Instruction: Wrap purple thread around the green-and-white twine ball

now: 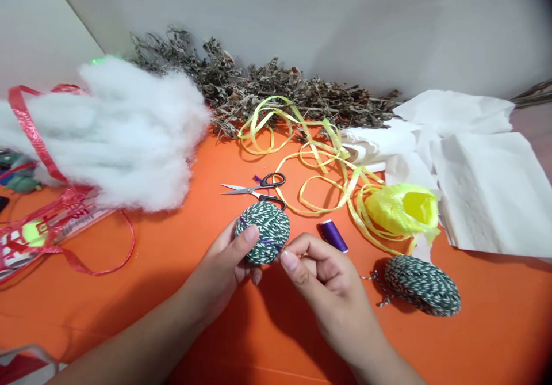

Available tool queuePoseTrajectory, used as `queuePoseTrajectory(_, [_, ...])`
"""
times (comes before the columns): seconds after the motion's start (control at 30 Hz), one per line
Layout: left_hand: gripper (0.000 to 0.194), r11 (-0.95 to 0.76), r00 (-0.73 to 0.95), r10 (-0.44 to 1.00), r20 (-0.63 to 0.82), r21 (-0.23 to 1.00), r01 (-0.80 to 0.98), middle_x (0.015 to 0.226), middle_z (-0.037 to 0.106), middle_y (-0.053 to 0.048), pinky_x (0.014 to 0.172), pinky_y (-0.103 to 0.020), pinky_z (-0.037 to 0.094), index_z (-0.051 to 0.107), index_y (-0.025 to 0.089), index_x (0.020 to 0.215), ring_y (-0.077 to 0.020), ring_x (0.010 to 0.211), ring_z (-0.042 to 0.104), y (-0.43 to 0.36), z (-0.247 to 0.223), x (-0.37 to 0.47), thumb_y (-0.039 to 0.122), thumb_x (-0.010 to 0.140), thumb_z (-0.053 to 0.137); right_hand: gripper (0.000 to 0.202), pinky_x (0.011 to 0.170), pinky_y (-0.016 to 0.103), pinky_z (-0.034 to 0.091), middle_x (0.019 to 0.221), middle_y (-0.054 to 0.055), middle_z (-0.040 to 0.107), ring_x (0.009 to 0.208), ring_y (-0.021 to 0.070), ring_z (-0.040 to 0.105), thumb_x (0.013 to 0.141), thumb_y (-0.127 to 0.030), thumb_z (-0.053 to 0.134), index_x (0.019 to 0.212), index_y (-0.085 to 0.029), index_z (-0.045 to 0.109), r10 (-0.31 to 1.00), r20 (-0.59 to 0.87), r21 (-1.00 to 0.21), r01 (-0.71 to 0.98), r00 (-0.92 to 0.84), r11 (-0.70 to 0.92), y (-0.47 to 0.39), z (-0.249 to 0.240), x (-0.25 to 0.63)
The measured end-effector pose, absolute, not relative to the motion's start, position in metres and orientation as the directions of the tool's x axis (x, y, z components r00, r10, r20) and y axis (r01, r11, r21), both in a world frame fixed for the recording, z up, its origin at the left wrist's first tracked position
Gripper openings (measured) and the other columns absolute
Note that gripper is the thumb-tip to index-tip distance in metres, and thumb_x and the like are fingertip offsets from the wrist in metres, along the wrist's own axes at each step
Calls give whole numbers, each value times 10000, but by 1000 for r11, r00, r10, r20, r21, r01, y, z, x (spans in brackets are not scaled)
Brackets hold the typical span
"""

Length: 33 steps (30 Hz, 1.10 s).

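My left hand (pixel 230 258) is wrapped round a plump, round piece of green-and-white yarn (pixel 271 227), with the thumb on its face. Purple thread shows across that face. Close by the lower right edge of the round piece, the thumb and forefinger of my right hand (pixel 325 281) pinch together; whatever is between them is too small to make out. Just beyond the round piece lie scissors (pixel 254 189) with black handles, blades apart. A spool of purple thread (pixel 334 236) rests beyond my right hand. To the right sits a skein of green-and-white yarn (pixel 422 286) with a loose end.
White stuffing (pixel 142 137) bulges from a red-handled bag (pixel 60 229) at the left. Dried plant stalks (pixel 276 86) line the wall. Yellow ribbon (pixel 319 206) loops across the orange table (pixel 164 270) to its yellow roll (pixel 401 209). White sheets (pixel 491 189) lie far right.
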<state>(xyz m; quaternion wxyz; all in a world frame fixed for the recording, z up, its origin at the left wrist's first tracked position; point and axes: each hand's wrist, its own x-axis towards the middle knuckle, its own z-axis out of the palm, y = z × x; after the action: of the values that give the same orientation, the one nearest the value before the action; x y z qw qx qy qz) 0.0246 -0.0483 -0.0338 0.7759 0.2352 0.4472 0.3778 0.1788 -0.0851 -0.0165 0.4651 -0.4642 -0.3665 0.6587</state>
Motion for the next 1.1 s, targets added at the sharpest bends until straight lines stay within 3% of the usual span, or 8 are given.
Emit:
queuePoseTrajectory(0.1, [430, 612, 321, 791, -521, 685, -396, 757, 630, -10, 468, -186, 471, 706, 186, 1001, -110, 603, 543, -48, -35, 24, 540, 768, 779, 255, 571, 221, 408, 645, -27, 561, 534, 103, 372, 925, -410, 677, 770, -211, 638, 951, -279, -914, -268, -135, -306, -84, -17, 179])
queuePoseTrajectory(0.5, [360, 643, 386, 766, -514, 601, -476, 843, 701, -30, 436, -178, 515, 708, 186, 995, -110, 593, 594, -45, -36, 24, 509, 837, 725, 252, 481, 205, 313, 550, -71, 443, 473, 84, 225, 956, -345, 651, 749, -203, 638, 963, -231, -908, -324, -138, -264, -85, -18, 177])
queuePoseTrajectory(0.57, [339, 653, 388, 757, -526, 571, -498, 794, 704, -33, 430, -181, 505, 711, 178, 966, -116, 567, 605, -44, -34, 24, 497, 850, 706, 236, 502, 193, 352, 556, -70, 462, 471, 77, 277, 961, -328, 651, 762, -201, 644, 962, -232, -899, -346, -143, -268, -86, -19, 176])
queuePoseTrajectory(0.7, [376, 713, 409, 698, -588, 514, -477, 712, 700, -72, 436, -194, 486, 721, 133, 923, -152, 566, 641, -42, -28, 26, 480, 916, 578, 205, 678, 227, 491, 675, -10, 625, 590, 99, 531, 965, -323, 645, 809, -192, 657, 951, -252, -878, -371, -178, -302, -85, -18, 176])
queuePoseTrajectory(0.77, [387, 726, 419, 684, -597, 506, -465, 721, 699, -76, 444, -207, 489, 721, 131, 934, -149, 553, 624, -42, -28, 27, 476, 931, 545, 205, 721, 241, 509, 694, -3, 641, 609, 101, 555, 967, -319, 642, 809, -189, 654, 946, -257, -872, -374, -195, -314, -85, -18, 176])
queuePoseTrajectory(0.93, [450, 671, 399, 741, -541, 615, -413, 806, 666, -44, 495, -223, 505, 706, 167, 931, -139, 628, 563, -47, -35, 24, 580, 757, 755, 221, 650, 175, 465, 602, -63, 497, 540, 69, 410, 971, -307, 644, 781, -194, 650, 952, -244, -879, -373, -182, -297, -86, -19, 177])
queuePoseTrajectory(1.0, [431, 625, 414, 772, -482, 695, -355, 795, 638, -31, 546, -203, 486, 695, 159, 883, -128, 671, 544, -49, -37, 22, 508, 684, 849, 214, 606, 159, 428, 581, -78, 444, 517, 63, 330, 971, -306, 648, 792, -190, 659, 954, -240, -888, -356, -182, -292, -87, -21, 177])
queuePoseTrajectory(1.1, [366, 590, 408, 792, -454, 739, -324, 791, 616, -30, 636, -223, 483, 683, 149, 877, -136, 724, 543, -50, -37, 22, 430, 713, 851, 218, 517, 151, 335, 557, -94, 376, 501, 65, 215, 972, -315, 646, 798, -184, 655, 955, -237, -896, -339, -179, -286, -88, -23, 176])
